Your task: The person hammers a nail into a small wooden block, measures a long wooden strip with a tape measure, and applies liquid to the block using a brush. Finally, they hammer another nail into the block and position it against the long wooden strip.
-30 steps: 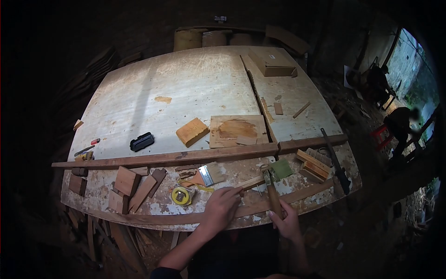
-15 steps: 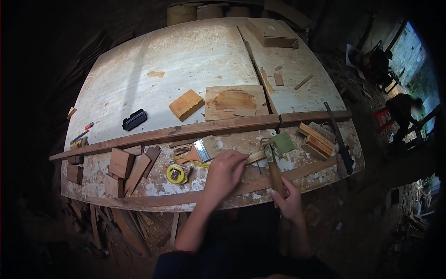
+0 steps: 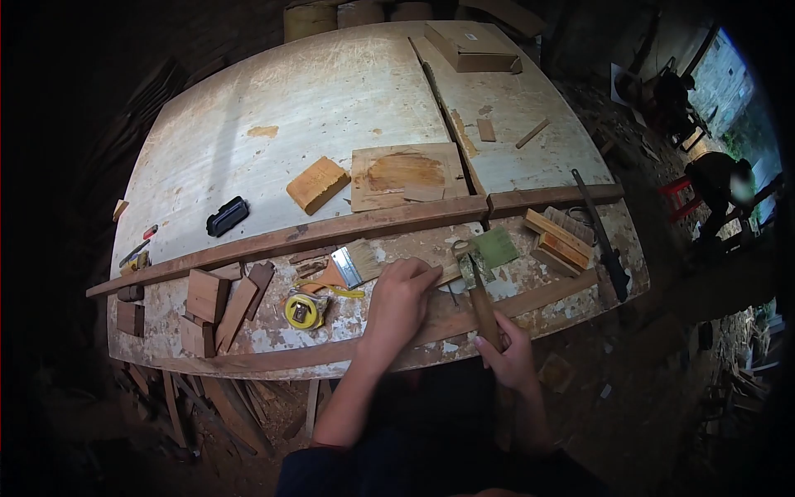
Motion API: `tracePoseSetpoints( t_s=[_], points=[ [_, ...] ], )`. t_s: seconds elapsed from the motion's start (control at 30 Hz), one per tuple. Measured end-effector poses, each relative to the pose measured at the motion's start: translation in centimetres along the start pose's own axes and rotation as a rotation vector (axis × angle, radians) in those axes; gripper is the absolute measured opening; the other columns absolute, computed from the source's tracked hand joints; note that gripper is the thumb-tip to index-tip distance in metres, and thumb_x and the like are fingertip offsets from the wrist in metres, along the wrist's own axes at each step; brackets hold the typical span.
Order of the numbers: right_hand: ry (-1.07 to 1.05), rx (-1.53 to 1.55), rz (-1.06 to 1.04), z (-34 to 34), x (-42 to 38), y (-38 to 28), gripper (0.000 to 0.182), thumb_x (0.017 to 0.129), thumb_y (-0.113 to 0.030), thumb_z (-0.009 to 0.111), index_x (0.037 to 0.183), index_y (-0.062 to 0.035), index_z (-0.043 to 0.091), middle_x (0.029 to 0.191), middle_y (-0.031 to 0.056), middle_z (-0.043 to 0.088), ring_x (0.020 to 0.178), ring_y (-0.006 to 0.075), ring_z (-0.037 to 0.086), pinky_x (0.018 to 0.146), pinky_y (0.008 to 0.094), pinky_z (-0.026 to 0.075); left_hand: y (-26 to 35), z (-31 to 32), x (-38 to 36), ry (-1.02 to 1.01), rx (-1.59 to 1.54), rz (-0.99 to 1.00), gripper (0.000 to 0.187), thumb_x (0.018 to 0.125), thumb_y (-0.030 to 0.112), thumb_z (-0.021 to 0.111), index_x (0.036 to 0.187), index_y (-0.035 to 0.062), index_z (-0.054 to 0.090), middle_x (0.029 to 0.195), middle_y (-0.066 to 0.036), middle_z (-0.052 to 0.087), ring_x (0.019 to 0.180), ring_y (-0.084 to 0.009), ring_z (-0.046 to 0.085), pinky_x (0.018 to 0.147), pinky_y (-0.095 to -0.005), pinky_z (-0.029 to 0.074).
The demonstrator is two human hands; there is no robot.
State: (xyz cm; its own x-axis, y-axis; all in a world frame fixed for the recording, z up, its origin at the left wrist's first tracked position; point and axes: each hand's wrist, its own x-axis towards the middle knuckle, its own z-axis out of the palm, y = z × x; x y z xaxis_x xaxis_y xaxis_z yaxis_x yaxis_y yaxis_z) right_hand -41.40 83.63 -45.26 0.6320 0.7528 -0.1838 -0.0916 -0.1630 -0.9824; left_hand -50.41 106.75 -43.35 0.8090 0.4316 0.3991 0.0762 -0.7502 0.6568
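Note:
My right hand is wrapped round the wooden handle of a hammer. Its metal head points away from me, over the far end of a pale wood strip. Bent fingers of my left hand close on the near end of that strip, their tips partly hidden. Just beyond the hammer head lies a green square. A thin dark nail-like piece shows between the hands. Beside my left hand lies a paintbrush, with a yellow tape measure further left.
A long wooden bar crosses the worktable. Wood blocks lie left, more blocks and a handsaw right. Beyond the bar are a black case, a block and a cardboard box. People are far right.
The whole view has shifted slightly, so the table sits a little further left and up. Both hands keep nearly the same pose, and the hammer stays in my right hand.

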Motion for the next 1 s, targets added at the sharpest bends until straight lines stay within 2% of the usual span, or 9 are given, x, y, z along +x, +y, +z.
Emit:
tracePoseSetpoints(
  t_s=[0.1,0.77,0.87,0.97,1.0],
  points=[
    [-0.002,-0.007,0.000,0.2,0.0,-0.2,0.047,0.100,-0.007,0.072,0.142,0.0052,0.056,0.084,-0.0010,0.064,0.066,0.0026,0.057,0.056,0.0213,0.045,-0.3,0.3,-0.1,0.024,0.010,0.043,0.022,0.086,-0.001,0.072,0.107,-0.0001,0.079,0.095,-0.012,0.070,0.094,-0.0339,0.066,0.088,-0.0445,0.053],
    [-0.013,0.007,0.000,1.0,0.1,-0.2,0.046,0.100,-0.005,0.071,0.141,0.0067,0.055,0.083,-0.0004,0.063,0.064,0.0028,0.056,0.055,0.0207,0.045,-1.2,1.3,-1.1,0.102,-0.055,0.042,0.029,0.081,-0.002,0.077,0.109,0.0037,0.080,0.098,-0.011,0.069,0.094,-0.0315,0.068,0.085,-0.0427,0.055],
    [-0.025,0.157,0.014,0.8,-0.5,-0.2,0.048,0.100,-0.004,0.069,0.143,0.0076,0.053,0.083,0.0017,0.063,0.063,0.0057,0.057,0.056,0.0218,0.046,-1.3,1.4,-1.2,0.094,-0.086,0.056,0.030,0.082,-0.004,0.075,0.110,0.0036,0.080,0.099,-0.012,0.071,0.095,-0.0318,0.070,0.085,-0.0423,0.058],
    [-0.052,0.229,-0.155,1.5,-1.8,-1.8,0.050,0.101,-0.005,0.065,0.147,0.0082,0.048,0.086,0.0069,0.064,0.062,0.0095,0.059,0.056,0.0235,0.048,-1.5,1.4,-1.6,0.103,-0.127,0.042,0.029,0.082,-0.004,0.074,0.109,0.0031,0.080,0.098,-0.013,0.071,0.094,-0.0321,0.070,0.084,-0.0418,0.058],
    [-0.066,0.244,-0.218,1.7,-1.8,-1.7,0.053,0.103,-0.009,0.064,0.150,0.0080,0.044,0.087,0.0086,0.063,0.059,0.0107,0.058,0.054,0.0246,0.048,-1.5,1.3,-1.6,0.106,-0.141,0.031,0.028,0.083,-0.005,0.074,0.109,0.0029,0.080,0.098,-0.013,0.071,0.093,-0.0322,0.071,0.083,-0.0417,0.058]
  ],
)
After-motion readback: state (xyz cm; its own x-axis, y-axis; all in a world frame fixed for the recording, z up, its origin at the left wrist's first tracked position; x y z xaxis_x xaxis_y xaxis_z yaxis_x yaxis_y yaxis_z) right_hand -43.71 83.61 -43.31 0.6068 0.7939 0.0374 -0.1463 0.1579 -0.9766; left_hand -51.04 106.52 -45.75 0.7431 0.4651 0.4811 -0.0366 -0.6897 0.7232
